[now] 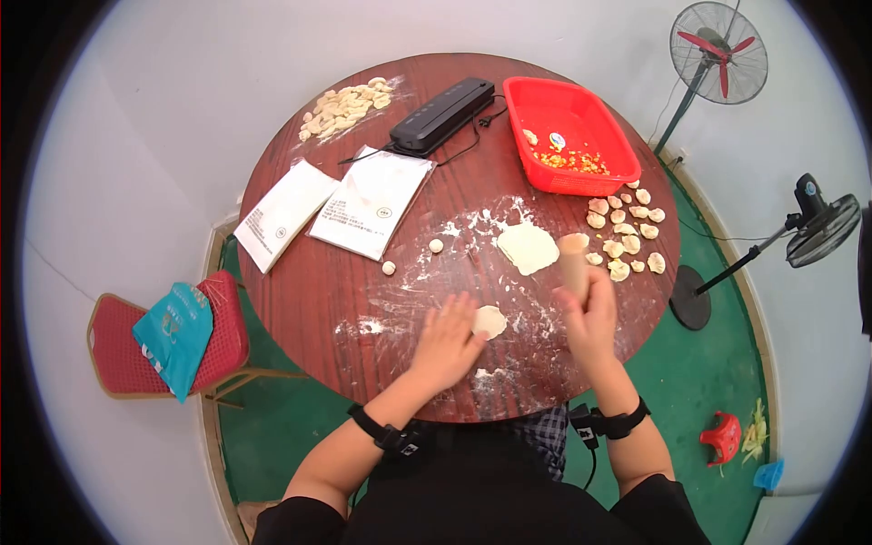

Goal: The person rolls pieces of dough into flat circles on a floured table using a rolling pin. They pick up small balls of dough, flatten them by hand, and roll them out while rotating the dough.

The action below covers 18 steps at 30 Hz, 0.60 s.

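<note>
My left hand (447, 341) lies flat on the floured table with its fingers stretched out. Its thumb touches the edge of a small round dough wrapper (490, 322). In my right hand (592, 318) is a wooden rolling pin (573, 263), gripped near its lower end and raised at a steep tilt. A larger flattened piece of dough (528, 248) lies just left of the pin. Two small dough balls (436, 246) sit farther left on the wood. Loose flour is scattered around both hands.
On the round table (300, 300) stand a red plastic basket (581, 182) with chopped filling, a black vacuum sealer (442, 115) and two white packets (372, 202). Several dough pieces (345, 109) lie at the back left, several filled dumplings (627, 227) at right. Fans (822, 232) stand beyond.
</note>
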Motion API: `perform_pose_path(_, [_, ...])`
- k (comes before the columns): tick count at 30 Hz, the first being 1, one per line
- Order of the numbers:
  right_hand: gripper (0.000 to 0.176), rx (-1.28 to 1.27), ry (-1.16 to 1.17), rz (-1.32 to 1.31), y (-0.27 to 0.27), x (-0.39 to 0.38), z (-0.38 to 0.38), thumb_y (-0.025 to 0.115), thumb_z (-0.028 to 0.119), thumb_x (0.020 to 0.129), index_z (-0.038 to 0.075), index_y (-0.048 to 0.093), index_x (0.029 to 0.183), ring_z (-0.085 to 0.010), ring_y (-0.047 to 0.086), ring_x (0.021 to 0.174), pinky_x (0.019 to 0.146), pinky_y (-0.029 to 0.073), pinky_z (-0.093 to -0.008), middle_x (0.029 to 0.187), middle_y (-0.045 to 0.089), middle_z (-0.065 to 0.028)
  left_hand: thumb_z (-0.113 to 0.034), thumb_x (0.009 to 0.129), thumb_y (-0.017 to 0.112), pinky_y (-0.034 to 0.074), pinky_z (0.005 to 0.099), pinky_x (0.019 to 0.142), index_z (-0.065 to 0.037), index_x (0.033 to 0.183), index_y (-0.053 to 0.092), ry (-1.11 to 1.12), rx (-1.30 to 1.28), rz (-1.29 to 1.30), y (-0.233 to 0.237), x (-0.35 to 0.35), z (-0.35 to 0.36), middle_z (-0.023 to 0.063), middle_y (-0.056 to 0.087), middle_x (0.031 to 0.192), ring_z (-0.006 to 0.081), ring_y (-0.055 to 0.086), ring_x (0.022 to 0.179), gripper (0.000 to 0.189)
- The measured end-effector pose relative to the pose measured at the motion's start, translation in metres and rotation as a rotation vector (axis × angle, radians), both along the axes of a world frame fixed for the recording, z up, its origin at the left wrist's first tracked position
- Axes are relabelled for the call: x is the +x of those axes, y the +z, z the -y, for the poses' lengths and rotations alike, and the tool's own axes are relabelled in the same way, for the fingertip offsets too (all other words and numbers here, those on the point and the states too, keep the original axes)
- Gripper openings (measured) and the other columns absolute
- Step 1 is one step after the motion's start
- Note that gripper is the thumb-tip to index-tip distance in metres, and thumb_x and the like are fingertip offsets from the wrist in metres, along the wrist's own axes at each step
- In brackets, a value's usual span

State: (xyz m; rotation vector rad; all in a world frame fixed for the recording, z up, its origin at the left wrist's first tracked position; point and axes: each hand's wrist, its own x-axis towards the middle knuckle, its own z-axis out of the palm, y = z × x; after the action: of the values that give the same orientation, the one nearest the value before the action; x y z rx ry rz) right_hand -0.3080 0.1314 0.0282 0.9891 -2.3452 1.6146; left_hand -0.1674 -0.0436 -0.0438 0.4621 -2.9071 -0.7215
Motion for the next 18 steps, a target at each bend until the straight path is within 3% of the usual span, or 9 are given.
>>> perform_pose_path(2, [0.027,-0.201,-0.006,0.142,-0.002,-0.008,-0.008,0.062,0.017,0.092,0.001,0.049,0.110,-0.0164,0.059,0.084,0.074,0.047,-0.0310,0.105,0.056,-0.0103,-0.043,0.097,0.042,0.018,0.0505,0.115,-0.002,0.145,0.033,-0.198,-0.063,-0.030,-0.001,-0.011,-0.022,0.0184,0.028,0.154,0.0334,0.022,0.144,0.064])
perform_pose_path(4, [0.028,-0.359,0.003,0.205,0.001,-0.007,-0.009,0.059,0.017,0.095,0.001,0.045,0.113,-0.0153,0.061,0.085,0.076,0.048,-0.0290,0.106,0.056,-0.0096,-0.040,0.095,0.047,0.021,0.0495,0.114,-0.004,0.144,0.036,-0.234,-0.115,-0.095,-0.006,-0.009,-0.037,0.0180,0.031,0.152,0.0325,0.025,0.143,0.062])
perform_pose_path(6, [0.028,-0.360,0.011,0.209,0.001,-0.005,-0.014,0.057,0.018,0.096,0.001,0.044,0.114,-0.0153,0.062,0.088,0.076,0.049,-0.0291,0.106,0.056,-0.0094,-0.038,0.093,0.052,0.024,0.0485,0.113,-0.005,0.143,0.038,-0.269,-0.165,-0.156,-0.004,-0.009,-0.040,0.0176,0.034,0.150,0.0316,0.029,0.142,0.061])
perform_pose_path(8, [0.029,-0.364,0.017,0.216,0.000,-0.005,-0.016,0.056,0.019,0.097,0.002,0.042,0.116,-0.0154,0.063,0.091,0.077,0.049,-0.0292,0.107,0.056,-0.0092,-0.028,0.087,0.061,0.035,0.0442,0.105,-0.006,0.132,0.050,-0.295,-0.307,-0.235,0.004,-0.003,-0.032,0.0154,0.049,0.135,0.0303,0.044,0.129,0.051])
perform_pose_path(9, [0.028,-0.389,0.019,0.202,-0.001,-0.004,-0.016,0.055,0.019,0.097,0.002,0.042,0.115,-0.0155,0.062,0.090,0.077,0.049,-0.0292,0.106,0.056,-0.0092,-0.028,0.087,0.061,0.035,0.0442,0.105,-0.006,0.132,0.050,-0.300,-0.307,-0.231,0.010,-0.002,-0.027,0.0154,0.049,0.135,0.0303,0.044,0.129,0.051])
perform_pose_path(11, [0.028,-0.416,0.022,0.190,-0.002,-0.005,-0.015,0.054,0.019,0.097,0.002,0.042,0.115,-0.0155,0.062,0.088,0.077,0.049,-0.0293,0.105,0.056,-0.0092,-0.020,0.083,0.066,0.043,0.0424,0.093,-0.005,0.114,0.060,-0.257,-0.147,0.010,0.023,-0.003,-0.016,0.0126,0.058,0.109,0.0298,0.055,0.107,0.035])
perform_pose_path(12, [0.027,-0.424,0.009,0.181,-0.002,-0.006,-0.014,0.054,0.019,0.098,0.002,0.042,0.115,-0.0148,0.061,0.086,0.077,0.049,-0.0290,0.103,0.056,-0.0088,-0.020,0.083,0.066,0.043,0.0424,0.093,-0.005,0.114,0.060,-0.256,-0.150,0.012,0.021,-0.004,-0.011,0.0126,0.058,0.109,0.0298,0.055,0.107,0.035])
perform_pose_path(14, [0.026,-0.435,-0.001,0.173,-0.005,-0.008,-0.012,0.053,0.018,0.098,0.001,0.042,0.115,-0.0140,0.060,0.083,0.076,0.049,-0.0288,0.101,0.056,-0.0084,-0.018,0.078,0.071,0.045,0.0410,0.083,-0.005,0.101,0.063,-0.099,-0.161,-0.194,0.015,-0.006,-0.003,0.0098,0.057,0.092,0.0289,0.056,0.091,0.028])
perform_pose_path(18, [0.023,-0.437,-0.048,0.124,-0.011,-0.008,-0.008,0.051,0.016,0.098,0.001,0.042,0.114,-0.0118,0.056,0.076,0.071,0.048,-0.0277,0.096,0.055,-0.0071,-0.021,0.075,0.074,0.046,0.0399,0.081,-0.006,0.098,0.062,0.074,-0.138,-0.243,0.016,-0.007,0.004,0.0095,0.058,0.090,0.0291,0.057,0.088,0.031])
